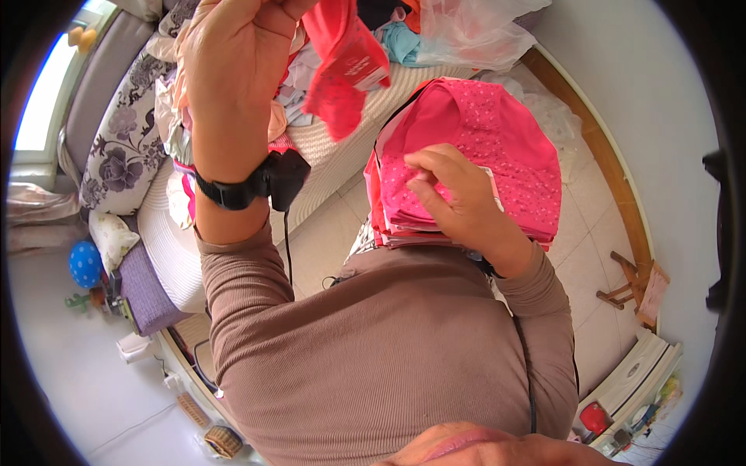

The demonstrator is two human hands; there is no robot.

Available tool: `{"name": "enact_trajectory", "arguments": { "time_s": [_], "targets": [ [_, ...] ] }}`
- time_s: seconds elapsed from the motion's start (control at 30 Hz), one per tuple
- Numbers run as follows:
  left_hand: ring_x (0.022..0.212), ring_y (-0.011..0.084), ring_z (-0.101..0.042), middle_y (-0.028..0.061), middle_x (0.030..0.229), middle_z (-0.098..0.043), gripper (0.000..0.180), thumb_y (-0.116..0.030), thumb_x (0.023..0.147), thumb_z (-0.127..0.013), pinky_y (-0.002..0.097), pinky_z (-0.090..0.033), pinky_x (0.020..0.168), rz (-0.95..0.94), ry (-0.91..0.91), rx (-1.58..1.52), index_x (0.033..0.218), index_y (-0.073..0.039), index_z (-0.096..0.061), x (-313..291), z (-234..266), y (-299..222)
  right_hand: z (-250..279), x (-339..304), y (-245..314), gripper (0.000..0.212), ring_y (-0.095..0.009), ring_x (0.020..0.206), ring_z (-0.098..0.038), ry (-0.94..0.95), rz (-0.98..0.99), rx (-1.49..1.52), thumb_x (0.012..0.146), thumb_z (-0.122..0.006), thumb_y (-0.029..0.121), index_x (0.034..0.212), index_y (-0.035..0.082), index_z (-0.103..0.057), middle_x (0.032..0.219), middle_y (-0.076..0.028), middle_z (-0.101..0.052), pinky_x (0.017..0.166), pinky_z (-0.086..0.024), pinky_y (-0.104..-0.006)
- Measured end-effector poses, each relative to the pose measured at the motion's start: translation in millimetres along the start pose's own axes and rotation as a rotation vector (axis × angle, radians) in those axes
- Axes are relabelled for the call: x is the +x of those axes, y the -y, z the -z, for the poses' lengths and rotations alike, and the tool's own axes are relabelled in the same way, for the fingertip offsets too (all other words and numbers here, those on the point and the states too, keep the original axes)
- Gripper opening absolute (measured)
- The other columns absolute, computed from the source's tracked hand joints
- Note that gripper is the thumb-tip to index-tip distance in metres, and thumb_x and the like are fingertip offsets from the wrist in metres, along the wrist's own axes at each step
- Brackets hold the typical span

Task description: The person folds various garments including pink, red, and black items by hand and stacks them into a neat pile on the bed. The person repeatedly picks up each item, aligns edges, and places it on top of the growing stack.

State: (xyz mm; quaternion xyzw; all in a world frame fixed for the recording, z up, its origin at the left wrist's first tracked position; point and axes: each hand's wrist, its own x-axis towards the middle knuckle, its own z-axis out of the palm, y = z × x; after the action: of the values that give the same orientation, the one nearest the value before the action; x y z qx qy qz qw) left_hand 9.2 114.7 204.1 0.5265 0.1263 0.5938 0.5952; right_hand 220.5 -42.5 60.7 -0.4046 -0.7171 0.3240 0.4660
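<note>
My left hand [241, 54] is raised at the upper left, its fingertips cut off by the top edge. From its fingers hangs a pair of coral-red panties [359, 66] with pale print on the fabric. My right hand [460, 198] hovers over or rests lightly on a stack of bright pink panties [517, 147], which sits at my lap. Its thumb and forefinger are bent but apart, with nothing seen between them. The top pair is dotted with small pale spots, and a white tag [493, 189] shows beside my right hand.
A sofa with a cream ribbed cover [175, 245] runs along the left and far side, piled with mixed clothes [299, 85]. A clear plastic bag [482, 35] lies at the far end. A small wooden stool [622, 283] stands on the tiled floor at right, near the wall.
</note>
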Motion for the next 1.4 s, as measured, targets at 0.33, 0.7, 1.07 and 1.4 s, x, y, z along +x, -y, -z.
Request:
{"name": "enact_trajectory", "arguments": {
  "time_s": [0.33, 0.7, 1.07, 1.4],
  "targets": [
    [0.141, 0.0499, -0.042, 0.0446, 0.148, -0.035, 0.053, 0.004, 0.100, -0.045, 0.0452, -0.036, 0.123, -0.167, 0.271, 0.096, 0.145, 0.025, -0.026, -23.6, -53.8, -26.6, 41.6, 10.4, -18.9, 0.047, -0.038, 0.107, -0.060, -0.575, 0.285, -0.676, 0.087, -0.080, 0.013, 0.125, -0.005, -0.058, 0.117, -0.020, -0.062, 0.095, -0.049, -0.0479],
    [0.133, 0.0364, -0.056, 0.0324, 0.141, -0.052, 0.059, 0.010, 0.094, -0.054, 0.0335, -0.050, 0.112, -0.300, 0.261, 0.044, 0.149, 0.016, -0.033, -18.4, -57.2, 11.6, 52.8, -7.9, 22.6, 0.060, -0.035, 0.100, -0.059, -0.123, -0.026, -0.177, 0.083, -0.083, 0.041, 0.120, 0.000, -0.058, 0.111, -0.017, -0.062, 0.090, -0.050, -0.0435],
    [0.142, 0.0452, -0.045, 0.0413, 0.145, -0.044, 0.065, 0.007, 0.091, -0.047, 0.0429, -0.042, 0.119, -0.341, 0.391, -0.001, 0.150, 0.022, -0.024, -34.6, -74.3, -5.4, 19.7, 58.8, -20.9, 0.053, -0.039, 0.104, -0.054, -0.474, 0.247, -0.241, 0.085, -0.081, 0.021, 0.124, 0.000, -0.051, 0.116, -0.019, -0.057, 0.093, -0.045, -0.0462],
    [0.144, 0.0447, -0.041, 0.0413, 0.148, -0.041, 0.066, 0.000, 0.095, -0.052, 0.0451, -0.037, 0.122, -0.285, 0.407, -0.001, 0.150, 0.022, -0.022, -25.2, -67.8, -6.1, 50.5, 39.2, -34.5, 0.037, -0.036, 0.104, -0.059, -0.397, 0.169, -0.248, 0.090, -0.071, 0.012, 0.122, 0.000, -0.056, 0.111, -0.016, -0.063, 0.095, -0.046, -0.0449]
  ]
}}
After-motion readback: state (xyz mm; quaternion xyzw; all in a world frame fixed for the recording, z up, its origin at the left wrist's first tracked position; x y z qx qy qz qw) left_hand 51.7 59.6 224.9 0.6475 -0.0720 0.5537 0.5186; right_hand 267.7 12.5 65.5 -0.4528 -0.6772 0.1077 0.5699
